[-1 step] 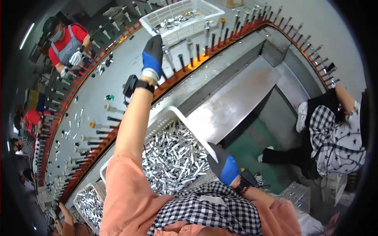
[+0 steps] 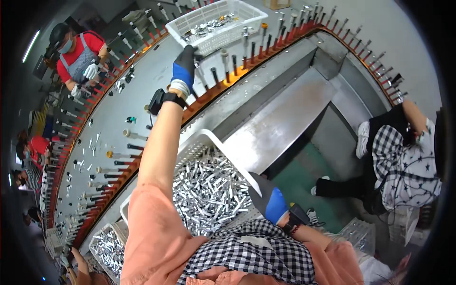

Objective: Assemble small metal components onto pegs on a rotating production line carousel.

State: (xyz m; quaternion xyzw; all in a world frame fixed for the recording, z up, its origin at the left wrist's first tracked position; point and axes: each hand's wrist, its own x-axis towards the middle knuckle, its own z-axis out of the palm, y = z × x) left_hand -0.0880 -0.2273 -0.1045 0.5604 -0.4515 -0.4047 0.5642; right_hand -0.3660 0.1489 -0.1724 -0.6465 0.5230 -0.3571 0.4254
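A slim silver part (image 2: pixel 200 76) stands upright on a peg of the curved rack (image 2: pixel 205 99) edging the grey desk (image 2: pixel 154 66), just beside the left hand (image 2: pixel 184 70). That gloved hand's fingers are together, though whether they grip the part cannot be told. Beyond lies a white basket (image 2: pixel 232 37) of metal pieces. Nearer, the right hand (image 2: pixel 269 200) is at the rim of a crate (image 2: pixel 217 138) full of silver pieces (image 2: pixel 209 194); its fingers are too hidden to tell its grip.
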